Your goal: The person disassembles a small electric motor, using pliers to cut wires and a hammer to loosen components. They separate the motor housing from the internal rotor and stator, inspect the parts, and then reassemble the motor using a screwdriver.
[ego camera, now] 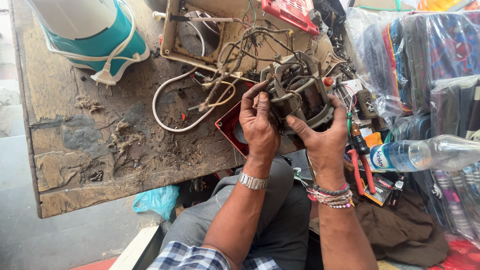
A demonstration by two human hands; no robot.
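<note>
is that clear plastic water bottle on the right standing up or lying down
Lying down: the water bottle rests on its side across the bags, cap end toward the right hand.

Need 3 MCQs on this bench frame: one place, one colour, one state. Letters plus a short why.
1. Where does the teal-and-white appliance stand?
A. far left corner of the wooden bench
B. on the person's lap
C. among the plastic bags at right

2. What colour are the handles of the pliers beside the right hand?
A. blue
B. red
C. yellow

3. How is the motor held?
A. lying untouched on the bench
B. in the left hand alone
C. gripped between both hands

Answers:
1 A: it sits at the bench's upper-left corner, its white cord wrapped round it.
2 B: both handles show red below the right hand.
3 C: left-hand fingers curl over one side and the right-hand thumb and palm press the other.
</note>
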